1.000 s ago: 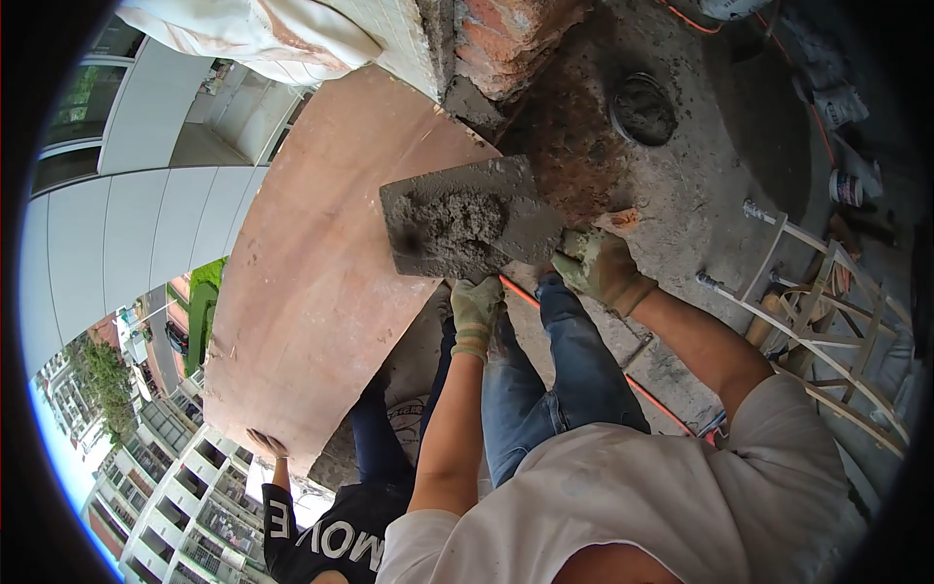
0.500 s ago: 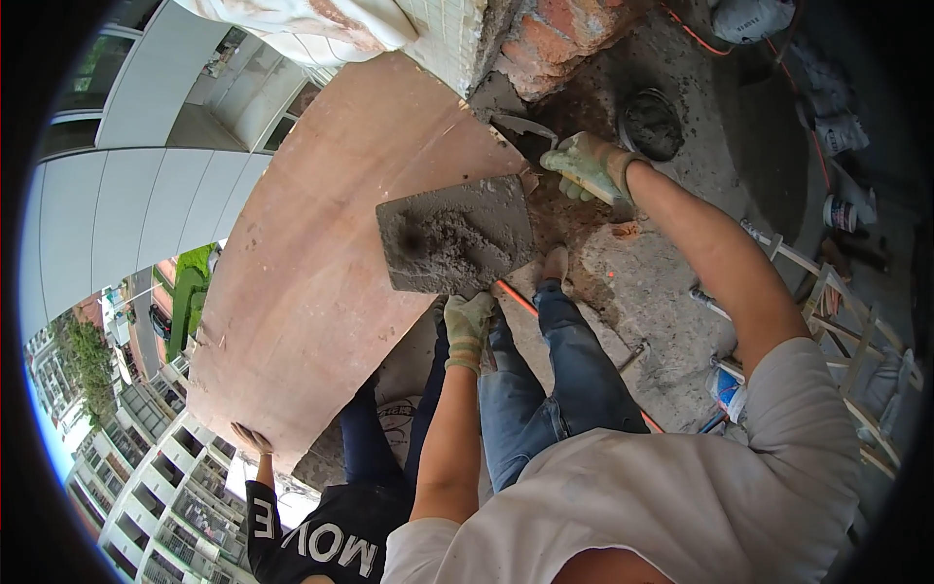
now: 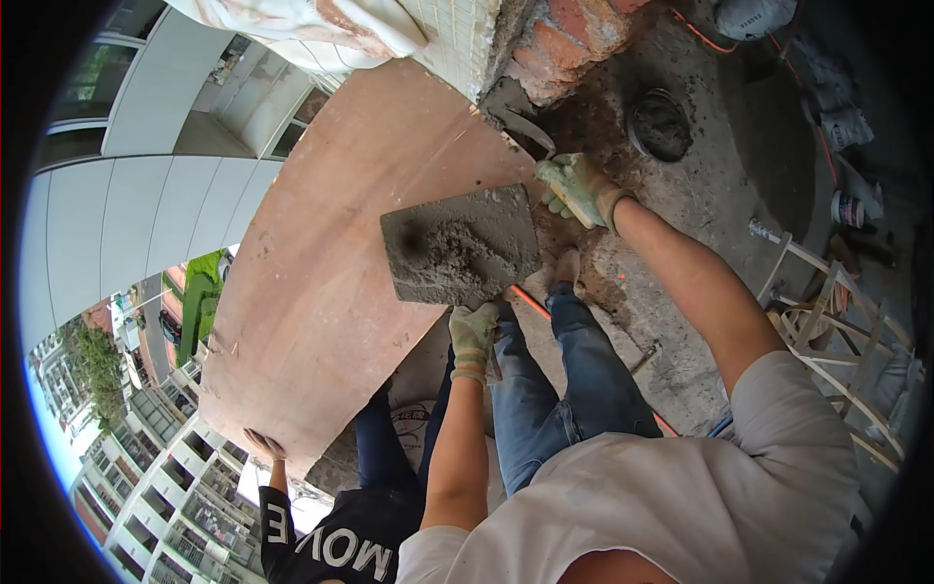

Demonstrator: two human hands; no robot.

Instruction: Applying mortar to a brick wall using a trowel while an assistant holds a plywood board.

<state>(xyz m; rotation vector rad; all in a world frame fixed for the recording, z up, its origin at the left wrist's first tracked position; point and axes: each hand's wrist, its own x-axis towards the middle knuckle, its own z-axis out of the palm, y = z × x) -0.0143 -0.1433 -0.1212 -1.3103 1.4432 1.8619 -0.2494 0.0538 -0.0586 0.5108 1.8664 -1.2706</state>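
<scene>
My left hand, in a greenish work glove, is closed under the lower edge of a square mortar board heaped with wet grey mortar. To its upper right, my gloved right hand grips a trowel; the blade reaches to the corner where a large curved plywood sheet meets broken red brickwork and a pale tiled wall. The mortar board is over the sheet's right edge, the trowel beyond its upper right corner.
A co-worker's hand rests on the sheet's lower left. Mortar bucket, orange hose, metal frame and sacks surround me on the concrete floor. Beyond the sheet are buildings and a street far below.
My right hand has left the mortar board's right edge and moved up toward the brick corner, where the trowel blade now shows. The mortar board has shifted slightly down.
</scene>
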